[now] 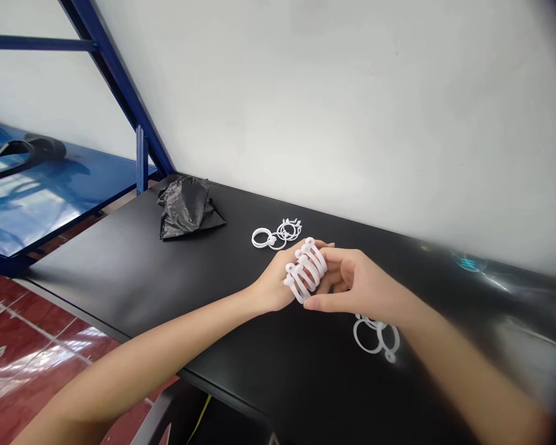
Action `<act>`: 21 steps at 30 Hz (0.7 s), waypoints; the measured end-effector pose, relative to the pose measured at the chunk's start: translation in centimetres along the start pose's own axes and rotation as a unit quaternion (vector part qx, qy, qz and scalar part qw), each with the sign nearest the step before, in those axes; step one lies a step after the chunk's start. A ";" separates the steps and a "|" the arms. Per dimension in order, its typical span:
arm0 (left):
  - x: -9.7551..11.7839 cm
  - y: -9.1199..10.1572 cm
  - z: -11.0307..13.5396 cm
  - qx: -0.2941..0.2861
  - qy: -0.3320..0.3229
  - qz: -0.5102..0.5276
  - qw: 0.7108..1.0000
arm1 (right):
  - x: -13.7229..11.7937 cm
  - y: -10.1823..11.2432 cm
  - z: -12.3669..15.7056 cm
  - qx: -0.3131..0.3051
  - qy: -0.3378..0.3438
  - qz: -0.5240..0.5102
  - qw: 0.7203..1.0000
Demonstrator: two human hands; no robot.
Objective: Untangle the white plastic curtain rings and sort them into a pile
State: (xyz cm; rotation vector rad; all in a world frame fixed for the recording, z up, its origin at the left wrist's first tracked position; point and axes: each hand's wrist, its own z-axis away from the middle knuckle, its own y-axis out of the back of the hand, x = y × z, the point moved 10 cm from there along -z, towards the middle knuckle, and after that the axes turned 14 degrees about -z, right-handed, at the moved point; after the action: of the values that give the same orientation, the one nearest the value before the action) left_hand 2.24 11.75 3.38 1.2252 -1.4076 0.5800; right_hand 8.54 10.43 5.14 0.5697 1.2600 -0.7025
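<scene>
Several white plastic rings (307,268) are stacked side by side on the fingers of my left hand (274,286), which rests on the black table (120,272). My right hand (356,285) meets it from the right, fingers closed around the ring stack, thumb against its lower end. A small pile of loose white rings (278,235) lies on the table just beyond my hands. Two or three more white rings (376,337) lie under my right wrist, partly hidden by it.
A crumpled black plastic bag (186,207) sits at the table's back left, near the white wall. A blue metal frame (115,80) and blue shelf (37,198) stand to the left over red floor tiles. The table's front edge runs diagonally below my left forearm.
</scene>
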 end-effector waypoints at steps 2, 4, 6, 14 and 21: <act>-0.6 0.3 -0.1 0.018 0.016 0.020 1.000 | 0.3 0.0 -0.1 0.038 0.022 -0.003 0.999; -1.1 0.3 -0.1 0.021 0.026 0.039 0.999 | 0.8 -0.2 -0.3 0.052 0.027 -0.024 0.998; -1.2 0.1 -0.1 0.011 0.030 0.035 0.999 | 1.4 -0.5 -0.4 0.043 0.015 -0.052 0.998; 0.5 0.0 -0.1 -0.033 -0.028 -0.094 0.995 | 1.5 -0.2 -0.4 -0.005 -0.031 -0.084 0.996; 0.5 -0.5 0.1 -0.091 -0.042 -0.159 0.982 | 1.7 -0.4 -0.6 -0.005 -0.022 -0.075 0.997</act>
State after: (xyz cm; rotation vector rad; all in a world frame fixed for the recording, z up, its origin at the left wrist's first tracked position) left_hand 2.74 11.34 3.67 1.3024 -1.2686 0.1773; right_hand 8.14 10.36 3.31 0.4523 1.2738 -0.8303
